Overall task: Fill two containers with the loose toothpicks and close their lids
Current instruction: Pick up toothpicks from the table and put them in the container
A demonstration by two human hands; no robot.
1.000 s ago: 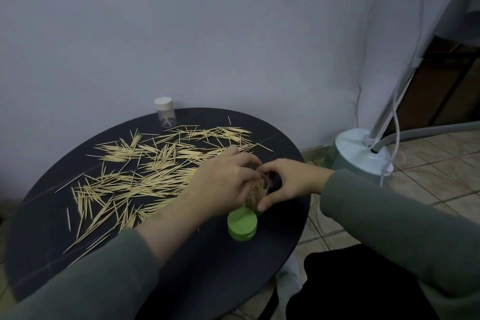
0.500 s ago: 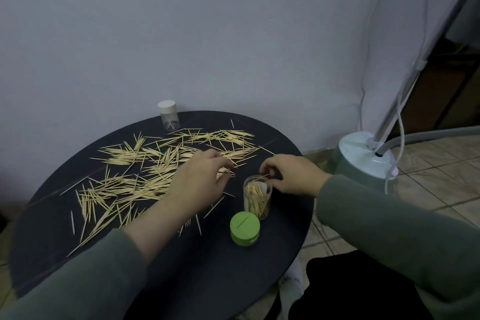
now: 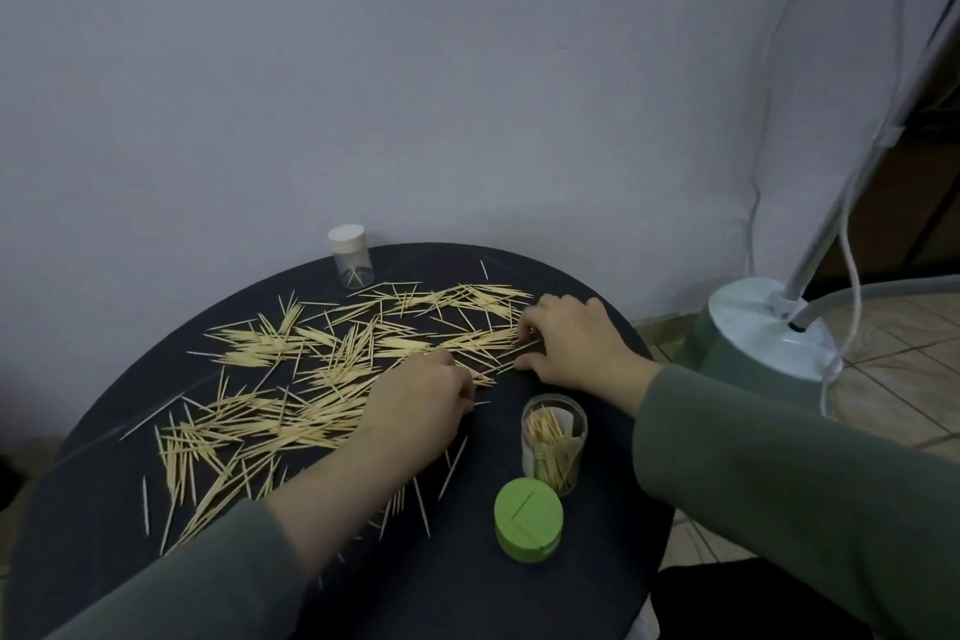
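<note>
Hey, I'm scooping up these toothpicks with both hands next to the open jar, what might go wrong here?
1. The open jar stands upright just below your right hand and close to that sleeve; pulling back could tip it and spill what is inside.
2. The green lid lies near the table edge; a nudge might send it to the floor.
3. The loose toothpicks are pointed, and your left hand rests on them, so a prick is possible.

Toothpicks (image 3: 311, 379) spread across table (image 3: 467, 598), capped container (image 3: 351, 256) behind, open container (image 3: 554, 442) right, lid (image 3: 528, 519) before it
</note>
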